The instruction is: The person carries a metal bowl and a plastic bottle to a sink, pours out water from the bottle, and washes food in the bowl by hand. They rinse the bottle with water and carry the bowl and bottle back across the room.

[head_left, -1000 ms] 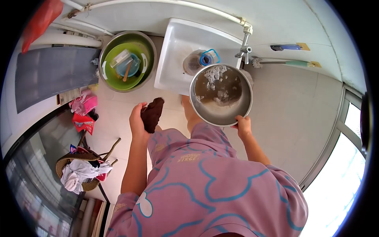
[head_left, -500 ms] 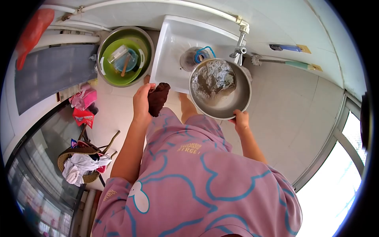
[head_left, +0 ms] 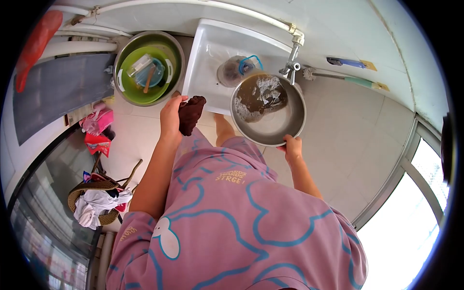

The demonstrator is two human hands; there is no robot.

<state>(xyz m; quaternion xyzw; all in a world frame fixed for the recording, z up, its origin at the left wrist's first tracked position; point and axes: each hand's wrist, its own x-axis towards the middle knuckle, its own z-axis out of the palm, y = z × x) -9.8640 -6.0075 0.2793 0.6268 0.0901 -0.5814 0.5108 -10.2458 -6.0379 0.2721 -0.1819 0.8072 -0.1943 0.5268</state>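
While both hands are occupied, the work looks partway along: the brown cloth is out of the water, yet murky liquid remains in the pan.

Far left, low: woven seat carrying rumpled white fabric (head_left: 94, 208), soft and creased. Above it, beside the left edge of the sink, a round metal basin (head_left: 181, 57) with a smooth rim; nested inside, a glossy green basin (head_left: 137, 96) with pale side handles.

Left hand (head_left: 170, 117) closed around the brown cloth (head_left: 191, 115), near the sink's front-left corner. Cloth is bunched, dark, matte; looks damp, though wetness can't be confirmed.

Sink (head_left: 203, 60): white, glossy, straight-sided. Toward its middle, a see-through rounded container (head_left: 229, 72) with a blue handle.

Right hand (head_left: 292, 147) grips the near rim of the metal pan (head_left: 281, 124), which overlaps the sink's front edge in view; contact can't be told. Pan is round, deep, brushed-looking, tilted: brownish liquid (head_left: 250, 94) with patchy foam pools on its far-left side, baring the near-right bottom.
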